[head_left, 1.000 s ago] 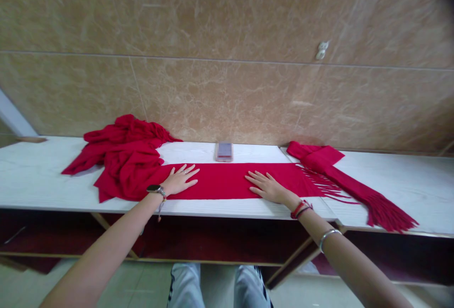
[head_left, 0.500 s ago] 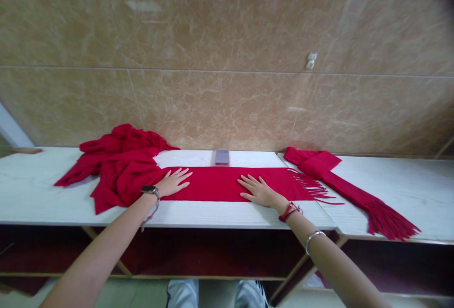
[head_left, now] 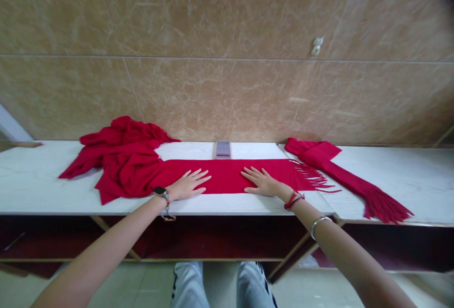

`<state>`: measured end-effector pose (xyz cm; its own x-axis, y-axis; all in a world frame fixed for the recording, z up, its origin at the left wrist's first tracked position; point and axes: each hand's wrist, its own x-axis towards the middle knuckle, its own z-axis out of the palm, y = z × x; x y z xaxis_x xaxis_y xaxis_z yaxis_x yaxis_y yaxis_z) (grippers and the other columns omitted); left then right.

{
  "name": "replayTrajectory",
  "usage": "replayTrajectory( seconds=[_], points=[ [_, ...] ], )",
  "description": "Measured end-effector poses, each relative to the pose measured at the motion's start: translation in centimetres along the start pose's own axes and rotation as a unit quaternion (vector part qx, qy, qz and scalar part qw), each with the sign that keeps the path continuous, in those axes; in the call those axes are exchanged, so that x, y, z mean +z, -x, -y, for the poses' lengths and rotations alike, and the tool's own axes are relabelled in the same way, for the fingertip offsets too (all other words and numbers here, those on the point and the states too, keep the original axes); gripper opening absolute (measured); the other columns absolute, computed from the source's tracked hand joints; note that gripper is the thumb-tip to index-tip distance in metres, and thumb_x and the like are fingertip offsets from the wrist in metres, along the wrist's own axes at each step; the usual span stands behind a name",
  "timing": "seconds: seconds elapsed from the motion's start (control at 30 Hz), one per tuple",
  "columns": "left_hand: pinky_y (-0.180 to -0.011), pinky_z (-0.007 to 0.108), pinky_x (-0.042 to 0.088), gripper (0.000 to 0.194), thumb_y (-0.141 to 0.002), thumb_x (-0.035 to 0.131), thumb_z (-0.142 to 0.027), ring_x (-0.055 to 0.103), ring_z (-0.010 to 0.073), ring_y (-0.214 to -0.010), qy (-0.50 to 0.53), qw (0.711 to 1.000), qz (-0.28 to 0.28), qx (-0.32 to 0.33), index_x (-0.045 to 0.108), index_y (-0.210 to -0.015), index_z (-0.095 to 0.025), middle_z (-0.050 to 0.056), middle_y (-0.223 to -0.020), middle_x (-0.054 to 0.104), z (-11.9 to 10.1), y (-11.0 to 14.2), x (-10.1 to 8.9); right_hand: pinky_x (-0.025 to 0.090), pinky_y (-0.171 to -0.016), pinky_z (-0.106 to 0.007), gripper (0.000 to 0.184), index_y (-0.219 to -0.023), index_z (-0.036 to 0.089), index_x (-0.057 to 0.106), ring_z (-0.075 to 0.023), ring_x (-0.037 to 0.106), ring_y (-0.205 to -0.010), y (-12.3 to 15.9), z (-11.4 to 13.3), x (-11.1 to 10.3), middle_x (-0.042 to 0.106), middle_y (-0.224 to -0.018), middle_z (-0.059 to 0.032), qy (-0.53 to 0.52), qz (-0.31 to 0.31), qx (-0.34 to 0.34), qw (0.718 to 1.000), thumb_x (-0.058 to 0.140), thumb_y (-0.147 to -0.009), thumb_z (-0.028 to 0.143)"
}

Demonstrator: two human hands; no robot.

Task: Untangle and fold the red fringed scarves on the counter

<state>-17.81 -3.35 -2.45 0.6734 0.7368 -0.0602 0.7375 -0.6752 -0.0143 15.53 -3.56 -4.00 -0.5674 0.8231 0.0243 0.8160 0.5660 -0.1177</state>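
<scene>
Red scarf (head_left: pixel 227 175), laid along the white surface (head_left: pixel 220 204), is now pressed under left hand (head_left: pixel 187 186) and right hand (head_left: pixel 261 183), both spread flat and gripping nothing, seemingly so it is held smooth.

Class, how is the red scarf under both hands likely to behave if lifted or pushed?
The red scarf would probably hang floppy, since its fringe splays in loose strands. Pushed, it might wrinkle rather than roll, as it lies flat on the white tabletop.

Red scarf (head_left: pixel 226 176); fringed end flat
</scene>
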Motion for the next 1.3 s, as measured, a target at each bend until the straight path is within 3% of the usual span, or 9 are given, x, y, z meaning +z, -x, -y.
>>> replayTrajectory(
  seconds=[0.13,0.23,0.33,0.47,0.67,0.8,0.9,1.1,1.3],
  points=[
    [-0.104,0.051,0.010,0.052,-0.090,0.028,-0.049,0.008,0.0246,-0.134,0.022,0.999,0.024,-0.009,0.017,-0.138,-0.033,0.002,-0.147,0.013,-0.1,0.2,-0.6,0.009,-0.102,-0.060,0.076,-0.139,0.027,0.019,-0.0307,0.009,-0.133,-0.3,0.2,-0.7,0.017,-0.146,-0.0073,-0.028,0.033,0.015,0.999,0.032,-0.077,0.069],
    [-0.104,0.053,0.008,0.056,-0.088,0.026,-0.056,0.006,0.0260,-0.135,0.054,0.998,0.040,-0.015,0.016,-0.138,-0.034,0.003,-0.148,0.012,-0.6,-0.5,-1.2,0.010,-0.102,-0.060,0.069,-0.139,0.027,0.020,-0.0292,0.007,-0.134,-1.5,1.1,-1.5,0.016,-0.147,-0.0058,-0.055,0.017,0.033,0.998,0.026,-0.082,0.065],
    [-0.104,0.053,0.007,0.057,-0.087,0.026,-0.058,0.005,0.0262,-0.135,0.061,0.998,0.009,-0.027,0.019,-0.138,-0.033,0.003,-0.147,0.013,-1.0,-1.3,-1.2,0.010,-0.102,-0.060,0.066,-0.140,0.027,0.018,-0.0280,0.006,-0.134,-3.3,3.0,-1.7,0.014,-0.148,-0.0047,-0.064,-0.014,0.024,0.998,0.024,-0.084,0.062],
    [-0.104,0.050,0.009,0.057,-0.087,0.031,-0.056,0.008,0.0246,-0.134,0.058,0.998,-0.010,-0.025,0.021,-0.138,-0.032,0.002,-0.147,0.017,-1.0,-1.5,-0.3,0.011,-0.103,-0.057,0.068,-0.139,0.025,0.022,-0.0286,0.011,-0.134,-4.5,5.1,-0.4,0.018,-0.147,-0.0063,-0.049,-0.007,-0.031,0.998,0.029,-0.082,0.062],
    [-0.104,0.049,0.012,0.055,-0.087,0.033,-0.053,0.014,0.0254,-0.133,0.052,0.999,-0.006,-0.010,0.023,-0.137,-0.032,0.003,-0.146,0.021,-0.6,0.1,-0.5,0.015,-0.105,-0.052,0.058,-0.136,0.023,0.031,-0.0260,0.019,-0.132,-3.1,4.4,0.3,0.028,-0.143,-0.0082,-0.064,-0.045,-0.071,0.994,0.034,-0.086,0.052],
    [-0.102,0.037,0.023,0.044,-0.086,0.043,-0.047,0.038,0.0216,-0.120,0.021,0.996,-0.075,0.045,0.045,-0.125,-0.026,0.006,-0.130,0.044,-1.8,0.3,-1.7,0.032,-0.101,-0.040,0.046,-0.125,0.018,0.048,-0.0231,0.039,-0.122,-1.4,3.6,-0.6,0.047,-0.130,-0.0112,-0.096,-0.105,-0.105,0.984,0.046,-0.084,0.039],
    [-0.090,0.028,0.035,0.032,-0.087,0.045,-0.039,0.052,0.0173,-0.101,-0.012,0.991,-0.097,0.095,0.055,-0.112,-0.021,0.005,-0.113,0.055,-3.3,-0.2,-2.1,0.043,-0.091,-0.033,0.032,-0.110,0.019,0.061,-0.0198,0.053,-0.104,-0.2,3.8,-1.1,0.060,-0.111,-0.0096,-0.086,-0.116,-0.135,0.980,0.045,-0.085,0.032],
    [-0.076,0.026,0.041,0.020,-0.086,0.048,-0.031,0.057,0.0167,-0.089,-0.094,0.979,-0.112,0.142,0.058,-0.100,-0.020,0.003,-0.097,0.060,-5.6,-2.0,-2.3,0.047,-0.085,-0.031,0.028,-0.104,0.014,0.063,-0.0198,0.058,-0.096,1.0,4.2,-1.5,0.064,-0.104,-0.0106,-0.033,-0.108,-0.157,0.981,0.047,-0.084,0.025],
    [-0.066,0.026,0.041,0.011,-0.086,0.046,-0.021,0.057,0.0156,-0.078,-0.169,0.963,-0.114,0.179,0.057,-0.088,-0.018,0.003,-0.085,0.060,-6.2,-2.4,-2.9,0.047,-0.084,-0.029,0.030,-0.101,0.016,0.064,-0.0188,0.059,-0.097,1.0,4.2,-1.2,0.064,-0.105,-0.0099,0.008,-0.116,-0.156,0.981,0.042,-0.081,0.014]
  ],
)
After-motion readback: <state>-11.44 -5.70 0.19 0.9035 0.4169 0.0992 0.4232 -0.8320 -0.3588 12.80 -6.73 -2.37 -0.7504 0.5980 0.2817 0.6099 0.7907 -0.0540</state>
